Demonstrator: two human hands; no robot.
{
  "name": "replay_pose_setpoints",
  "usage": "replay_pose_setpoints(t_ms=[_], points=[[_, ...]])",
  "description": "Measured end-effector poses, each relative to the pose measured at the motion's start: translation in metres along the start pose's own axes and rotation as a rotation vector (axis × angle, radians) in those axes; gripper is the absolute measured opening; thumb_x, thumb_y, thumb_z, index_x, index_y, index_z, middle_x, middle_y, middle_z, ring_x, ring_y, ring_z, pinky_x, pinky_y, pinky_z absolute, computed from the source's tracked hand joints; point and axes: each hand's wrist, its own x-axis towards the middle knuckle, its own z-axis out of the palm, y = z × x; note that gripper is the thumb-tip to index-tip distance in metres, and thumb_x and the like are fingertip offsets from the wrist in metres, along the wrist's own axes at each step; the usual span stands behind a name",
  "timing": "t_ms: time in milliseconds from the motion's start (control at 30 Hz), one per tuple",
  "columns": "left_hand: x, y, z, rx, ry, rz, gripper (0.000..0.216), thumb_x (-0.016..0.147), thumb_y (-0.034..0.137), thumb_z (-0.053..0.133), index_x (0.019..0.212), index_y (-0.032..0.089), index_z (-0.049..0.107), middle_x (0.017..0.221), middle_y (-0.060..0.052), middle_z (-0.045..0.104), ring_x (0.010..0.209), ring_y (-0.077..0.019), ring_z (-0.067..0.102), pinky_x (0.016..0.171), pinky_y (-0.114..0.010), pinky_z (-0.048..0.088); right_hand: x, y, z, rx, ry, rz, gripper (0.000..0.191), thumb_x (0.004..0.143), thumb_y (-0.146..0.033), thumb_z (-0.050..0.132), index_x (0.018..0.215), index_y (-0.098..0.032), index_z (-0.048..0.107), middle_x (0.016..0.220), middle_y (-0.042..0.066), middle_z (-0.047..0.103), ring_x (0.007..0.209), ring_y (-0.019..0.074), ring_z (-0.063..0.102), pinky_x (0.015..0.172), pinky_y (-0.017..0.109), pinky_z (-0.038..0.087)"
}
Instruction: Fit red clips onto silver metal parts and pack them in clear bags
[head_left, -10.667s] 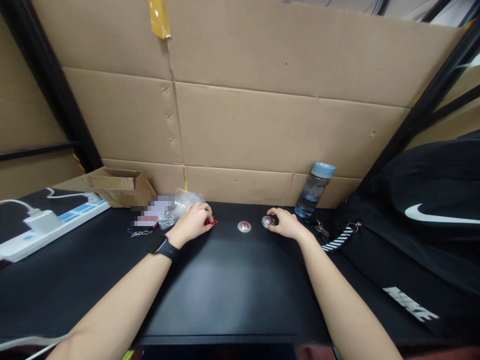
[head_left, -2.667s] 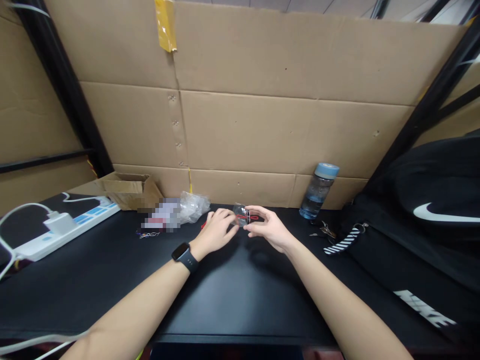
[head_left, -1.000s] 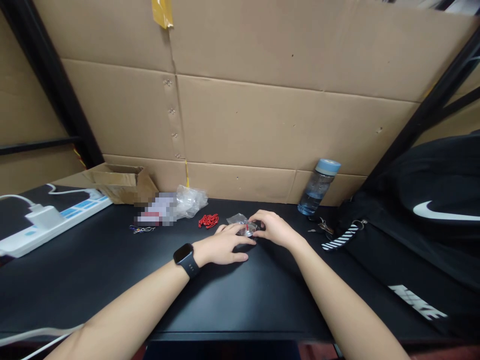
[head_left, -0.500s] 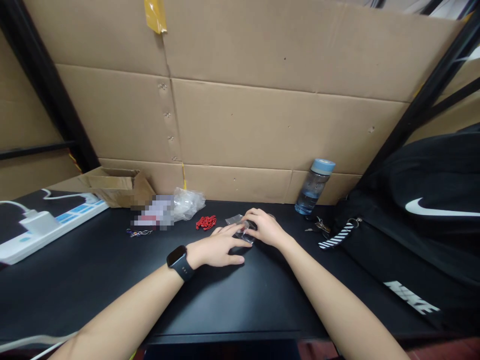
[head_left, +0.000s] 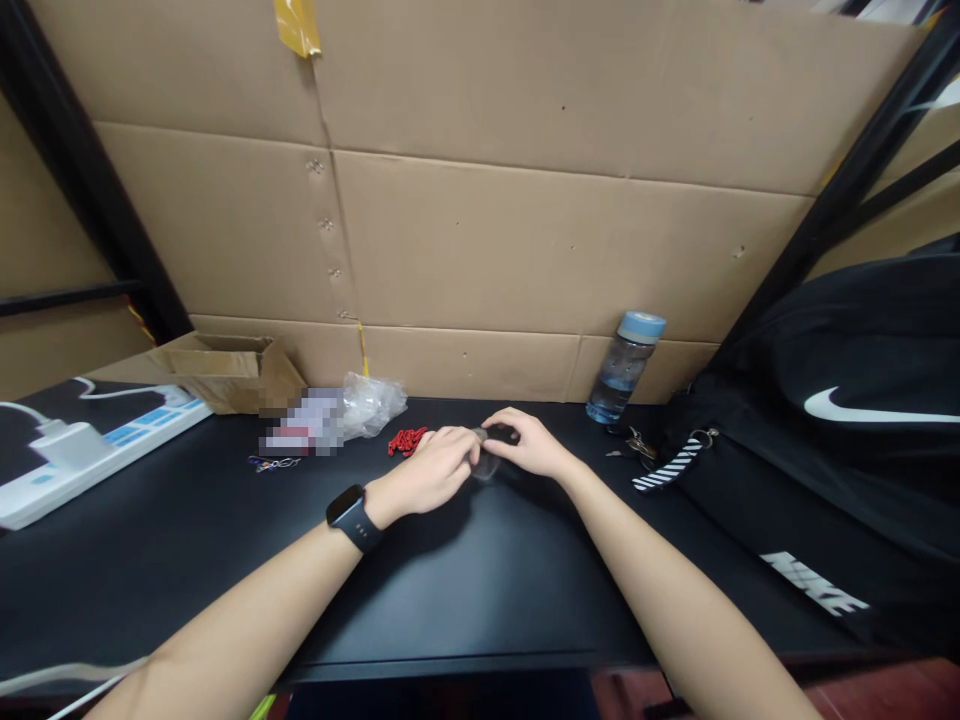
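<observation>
My left hand (head_left: 435, 470), with a black watch on its wrist, and my right hand (head_left: 526, 449) meet at the middle of the black table (head_left: 465, 580). Both have fingers curled and pinched on a small clear plastic packet (head_left: 486, 464), held just above the tabletop. What is inside the packet is hidden by my fingers. A little pile of red cords (head_left: 406, 440) lies just left of my left hand's fingertips.
A crumpled clear bag (head_left: 373, 399) and a blurred card lie at the back left, beside an open cardboard box (head_left: 225, 370) and a white power strip (head_left: 97, 445). A water bottle (head_left: 626, 366), keys on a striped strap (head_left: 660, 468) and a black bag (head_left: 825, 440) sit on the right.
My left hand went from lying flat on the table to pinching the packet with the right hand. Both hands lifted slightly and shifted toward the back.
</observation>
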Motion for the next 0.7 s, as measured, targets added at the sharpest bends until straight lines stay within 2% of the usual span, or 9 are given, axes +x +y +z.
replay_pose_setpoints(t_ms=[100, 233, 333, 400, 533, 633, 700], points=[[0.004, -0.003, 0.007, 0.100, 0.068, -0.098, 0.030, 0.081, 0.012, 0.044, 0.107, 0.024, 0.051, 0.113, -0.007, 0.057, 0.110, -0.0255, 0.050, 0.095, -0.041, 0.039, -0.001, 0.008, -0.009, 0.091, 0.048, 0.035, 0.024, 0.097, -0.022, 0.046, 0.109, -0.021, 0.067, 0.110, 0.007, 0.067, 0.101, 0.0183, 0.062, 0.091, 0.034, 0.047], [0.004, -0.015, 0.010, 0.184, 0.085, -0.126, 0.054, 0.066, 0.000, 0.047, 0.114, 0.025, 0.049, 0.121, -0.007, 0.057, 0.118, -0.0278, 0.045, 0.095, -0.041, 0.036, -0.004, 0.007, -0.003, -0.057, 0.054, 0.019, 0.027, 0.080, -0.009, 0.065, 0.103, -0.022, 0.065, 0.110, 0.005, 0.064, 0.104, 0.0205, 0.057, 0.094, 0.037, 0.044], [0.000, -0.028, 0.002, 0.167, 0.051, -0.105, 0.062, 0.067, -0.003, 0.046, 0.119, 0.030, 0.051, 0.125, -0.005, 0.058, 0.124, -0.0267, 0.043, 0.098, -0.041, 0.034, -0.005, 0.000, 0.008, -0.106, 0.011, -0.031, 0.032, 0.073, -0.010, 0.076, 0.100, -0.024, 0.065, 0.112, 0.004, 0.061, 0.106, 0.0214, 0.054, 0.095, 0.038, 0.043], [-0.001, -0.035, -0.004, 0.162, 0.054, -0.105, 0.053, 0.074, 0.003, 0.053, 0.119, 0.030, 0.053, 0.125, -0.004, 0.059, 0.124, -0.0269, 0.042, 0.100, -0.042, 0.033, -0.005, -0.004, 0.013, -0.129, 0.008, -0.056, 0.029, 0.074, -0.015, 0.079, 0.098, -0.024, 0.066, 0.112, 0.004, 0.060, 0.105, 0.0213, 0.053, 0.094, 0.038, 0.044], [0.001, -0.035, -0.006, 0.174, 0.106, -0.114, 0.030, 0.080, 0.026, 0.071, 0.108, 0.027, 0.059, 0.119, -0.005, 0.062, 0.121, -0.0276, 0.045, 0.100, -0.042, 0.032, -0.004, -0.004, 0.016, -0.183, 0.036, -0.032, 0.013, 0.080, -0.021, 0.077, 0.089, -0.024, 0.069, 0.112, 0.004, 0.061, 0.105, 0.0215, 0.053, 0.093, 0.039, 0.044], [0.004, -0.032, -0.002, 0.158, 0.127, -0.113, 0.017, 0.084, 0.034, 0.069, 0.098, 0.026, 0.064, 0.112, -0.005, 0.065, 0.116, -0.0265, 0.048, 0.099, -0.042, 0.032, -0.003, 0.000, 0.016, -0.164, 0.055, 0.004, 0.003, 0.084, -0.022, 0.073, 0.084, -0.024, 0.071, 0.111, 0.004, 0.062, 0.104, 0.0207, 0.055, 0.092, 0.038, 0.045], [0.006, -0.032, 0.000, 0.120, 0.132, -0.126, 0.012, 0.087, 0.036, 0.066, 0.092, 0.025, 0.067, 0.107, -0.004, 0.068, 0.113, -0.0255, 0.051, 0.099, -0.042, 0.033, -0.003, 0.003, 0.015, -0.149, 0.068, 0.026, 0.003, 0.085, -0.025, 0.072, 0.082, -0.024, 0.072, 0.111, 0.004, 0.063, 0.103, 0.0205, 0.056, 0.092, 0.038, 0.044]])
